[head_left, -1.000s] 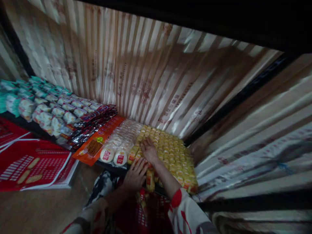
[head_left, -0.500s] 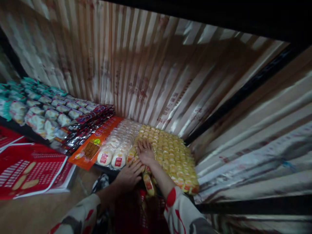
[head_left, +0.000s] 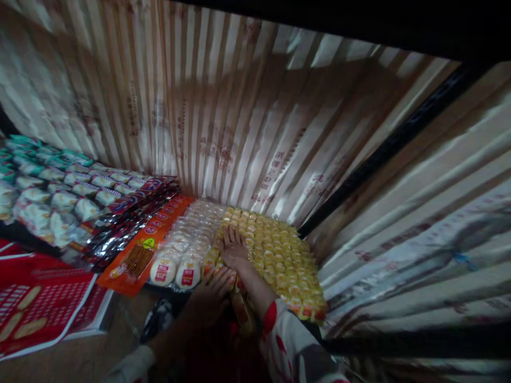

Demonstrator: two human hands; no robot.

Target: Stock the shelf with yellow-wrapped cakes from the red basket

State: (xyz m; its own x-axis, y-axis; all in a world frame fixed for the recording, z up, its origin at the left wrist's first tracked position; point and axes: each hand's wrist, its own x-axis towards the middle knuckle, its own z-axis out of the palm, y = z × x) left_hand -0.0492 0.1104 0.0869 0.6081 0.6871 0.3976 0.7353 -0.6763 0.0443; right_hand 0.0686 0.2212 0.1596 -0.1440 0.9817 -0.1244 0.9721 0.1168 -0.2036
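Small yellow-wrapped snack packs [head_left: 279, 258] stand in tight rows on a shelf. My right hand [head_left: 233, 248] lies flat on top of them near their left side, fingers spread. Lower down, my left hand [head_left: 211, 295] rests with outstretched fingers at the front edge of the same packs. One loose yellow pack [head_left: 242, 313] hangs or lies below my hands at the shelf front, partly in shadow. Left of my hands are rows of round white cakes in clear wrappers [head_left: 187, 271].
An orange snack bag [head_left: 136, 260] lies beside the white cakes. Farther left are dark shiny packets [head_left: 120, 229] and several white-and-green packs [head_left: 51, 165]. A red printed box [head_left: 43, 298] stands below the shelf. Pleated printed sheeting [head_left: 239, 117] and a black post [head_left: 383, 149] close off the back.
The view has shifted a little, so the goods sit slightly left and lower. Both hands stay on the yellow packs; the left forearm is now darker in shadow.
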